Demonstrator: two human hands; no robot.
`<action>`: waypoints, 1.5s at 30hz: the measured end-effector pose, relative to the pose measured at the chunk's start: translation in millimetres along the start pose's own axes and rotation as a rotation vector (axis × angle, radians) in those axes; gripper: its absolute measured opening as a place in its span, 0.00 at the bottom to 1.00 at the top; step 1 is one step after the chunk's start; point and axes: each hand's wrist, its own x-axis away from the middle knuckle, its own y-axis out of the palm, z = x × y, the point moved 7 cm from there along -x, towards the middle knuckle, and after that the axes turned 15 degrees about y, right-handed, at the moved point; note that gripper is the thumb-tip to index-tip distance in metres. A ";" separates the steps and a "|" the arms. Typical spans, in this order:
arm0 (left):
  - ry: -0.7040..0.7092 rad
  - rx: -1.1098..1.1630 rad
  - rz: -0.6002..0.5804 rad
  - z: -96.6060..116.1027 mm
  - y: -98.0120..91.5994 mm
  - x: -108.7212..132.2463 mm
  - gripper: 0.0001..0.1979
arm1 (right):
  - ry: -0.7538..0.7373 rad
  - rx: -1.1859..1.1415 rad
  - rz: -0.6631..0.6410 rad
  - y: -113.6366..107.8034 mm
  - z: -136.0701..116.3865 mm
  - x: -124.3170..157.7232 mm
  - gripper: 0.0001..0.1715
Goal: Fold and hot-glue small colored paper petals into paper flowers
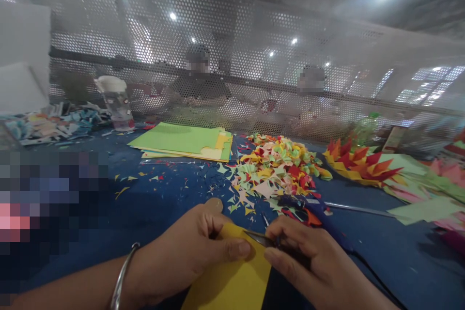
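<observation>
A yellow sheet of paper [232, 278] reaches from the bottom edge up to my two hands. My left hand [203, 247], with a silver bangle at the wrist, pinches its upper left corner, thumb on top. In my right hand [305, 252] is a pair of scissors [256, 237], its blades pointing left across the paper's upper edge. My fingers cover most of the handles. Just beyond my left hand a round tan piece [214, 205] shows; what it is I cannot tell.
Ahead lies a heap of paper scraps [283, 160]; left of it is a stack of green and yellow sheets [181, 138]. A glue gun [323, 218] with a cord lies right. Folded paper flowers [363, 164] and a clear bottle [118, 104] stand before a perforated screen [152, 58].
</observation>
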 end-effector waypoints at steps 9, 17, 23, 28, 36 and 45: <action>-0.040 0.089 -0.023 -3.8 2.7 2.2 0.14 | 0.007 0.015 0.003 3.2 -0.9 1.1 0.15; -0.057 0.154 -0.044 -5.1 4.1 2.7 0.11 | 0.008 0.046 -0.008 4.9 -0.2 -0.5 0.15; -0.053 0.158 -0.049 -5.2 3.7 0.8 0.12 | -0.009 0.056 -0.004 4.8 -1.5 1.7 0.16; -0.068 0.174 -0.055 -5.1 5.0 1.7 0.11 | -0.007 0.039 -0.003 3.6 -1.9 0.3 0.15; -0.068 0.186 -0.063 -4.1 7.4 2.7 0.11 | -0.002 0.038 -0.005 4.2 -2.2 2.1 0.15; -0.051 0.166 -0.085 -6.3 6.5 1.5 0.11 | -0.015 0.043 -0.004 5.2 -3.0 3.0 0.13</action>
